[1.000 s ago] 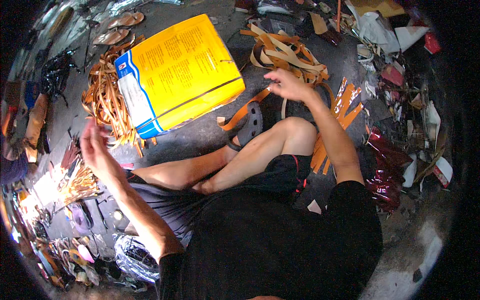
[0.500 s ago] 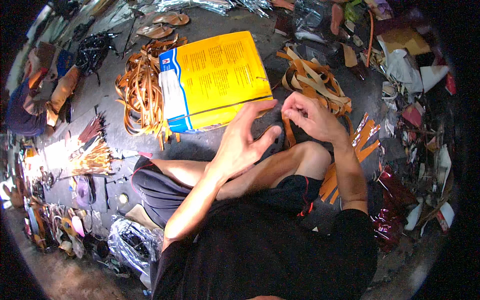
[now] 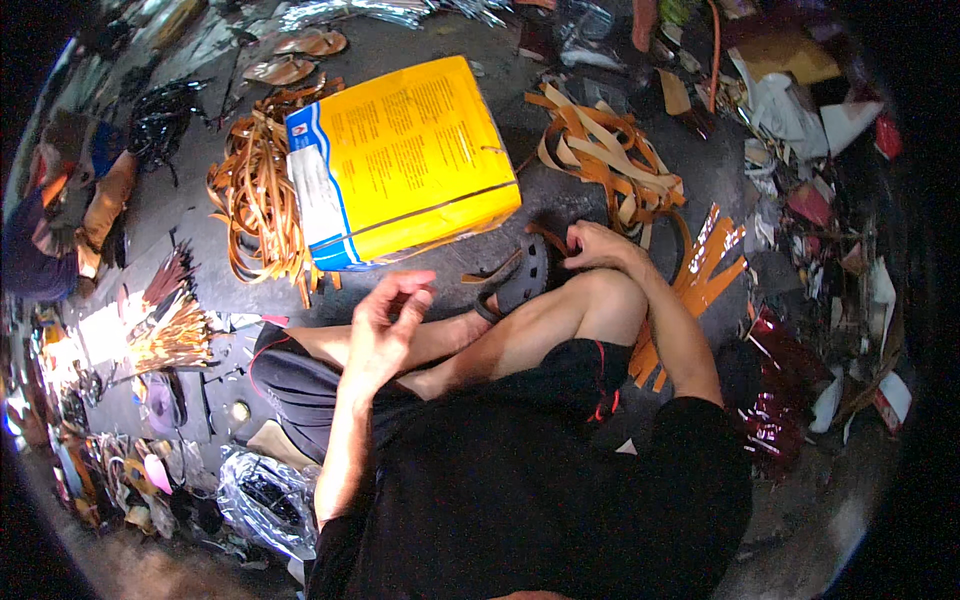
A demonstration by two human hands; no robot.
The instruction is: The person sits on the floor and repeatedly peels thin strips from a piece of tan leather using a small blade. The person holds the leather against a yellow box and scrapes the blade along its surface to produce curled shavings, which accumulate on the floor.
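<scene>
My left hand (image 3: 378,335) is raised over my crossed legs, its fingers loosely bent, apart from the thumb and holding nothing. By my right knee, my right hand (image 3: 608,248) is closed, with a short brown strip (image 3: 545,236) showing at its fingertips. That strip lies beside the dark grey clog (image 3: 515,282) on my foot. Beyond my hands stands a yellow box (image 3: 415,150) with a blue and white end. A pile of tan and brown strips (image 3: 610,160) is just beyond my right hand.
Glossy brown strips (image 3: 255,195) are heaped left of the box, sandals (image 3: 310,43) behind them. Flat orange-brown strips (image 3: 700,265) lie beside my right forearm. Bundled strips (image 3: 175,320) lie at the left, clear plastic (image 3: 262,490) near my left elbow. Scraps (image 3: 800,200) cover the right side.
My left hand has drawn back and left, away from the box's near edge. My right hand has lowered toward my knee. The view has shifted slightly.
</scene>
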